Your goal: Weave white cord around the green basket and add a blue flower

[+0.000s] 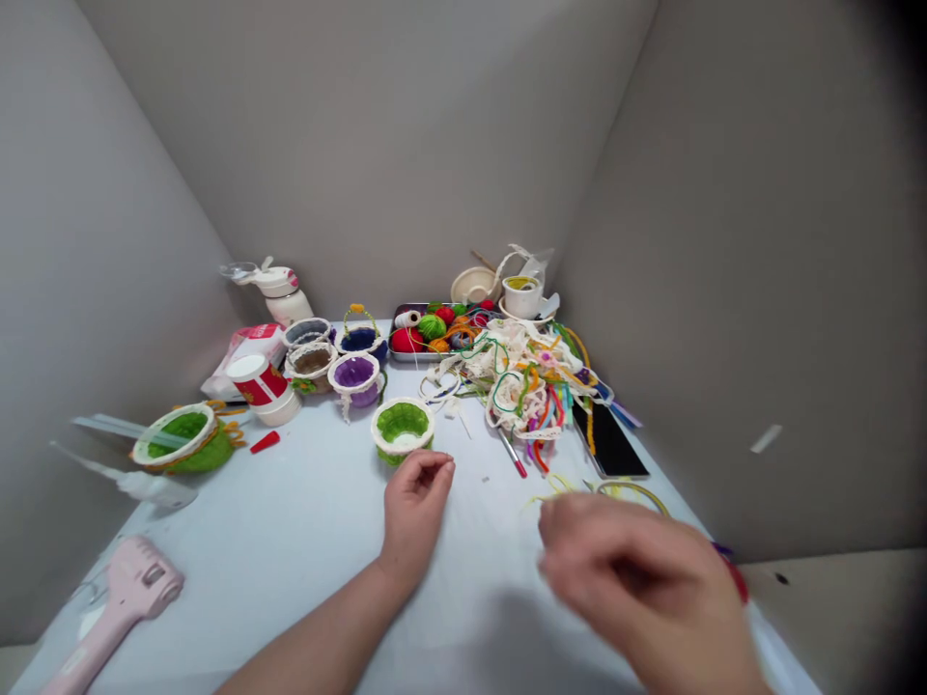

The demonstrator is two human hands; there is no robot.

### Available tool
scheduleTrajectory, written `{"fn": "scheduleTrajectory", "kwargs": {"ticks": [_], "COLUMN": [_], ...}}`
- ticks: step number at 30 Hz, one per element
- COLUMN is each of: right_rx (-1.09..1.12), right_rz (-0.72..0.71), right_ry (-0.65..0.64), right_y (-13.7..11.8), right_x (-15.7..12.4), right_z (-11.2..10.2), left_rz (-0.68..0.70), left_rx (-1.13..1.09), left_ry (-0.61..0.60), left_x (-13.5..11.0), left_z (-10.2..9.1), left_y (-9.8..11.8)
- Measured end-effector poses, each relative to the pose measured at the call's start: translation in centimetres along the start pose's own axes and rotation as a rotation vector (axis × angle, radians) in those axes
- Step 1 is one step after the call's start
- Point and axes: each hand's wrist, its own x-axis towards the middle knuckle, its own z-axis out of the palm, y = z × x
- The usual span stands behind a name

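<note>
Now pinch the green basket (403, 422), probably light and soft, by its rim (376, 431), with left hand (417, 502) curled closed beside and right hand (644, 579), nearer the right edge of the surface (282, 550), too blurred to tell.

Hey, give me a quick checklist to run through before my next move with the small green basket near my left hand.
1. Small green basket upright: ok, its opening faces up.
2. Left hand touching the basket: cannot tell, it overlaps the lower rim area in this view.
3. Right hand free of items: cannot tell, it is blurred and curled.
4. Pink glue gun away from the basket: ok, it lies at the left front.
5. Yarn and lace pile sorted: not ok, it is tangled.
</note>
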Motion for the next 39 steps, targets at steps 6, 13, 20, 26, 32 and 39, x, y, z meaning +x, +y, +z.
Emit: {"fn": "scheduleTrajectory", "kwargs": {"ticks": [6,13,20,26,32,39], "right_rx": [-0.203,-0.236,-0.346,-0.422,-0.490,-0.552], "right_rz": [0.202,0.218,0.124,0.072,0.036,-0.014], "right_ry": [0.304,0.316,0.338,0.348,0.330,0.315], "right_y": [7.0,10.8,11.3,11.4,11.4,11.6], "right_x": [2.2,1.4,1.2,1.2,1.2,1.1], "right_z": [2.2,4.6,5.6,5.8,5.8,5.7], "left_rz": [-0.024,-0.179,-0.240,-0.235,-0.229,-0.227], "left_rx": [-0.026,-0.064,-0.074,-0.085,-0.054,-0.032], "left_ry": [-0.018,-0.187,-0.238,-0.235,-0.239,-0.228], "left_x": [-0.1,0.0,0.2,0.2,0.2,0.2], "left_z": [0.2,0.8,0.8,0.8,0.8,0.7], "left_y": [-0.1,-0.9,-1.1,-0.7,-0.7,-0.9]}}
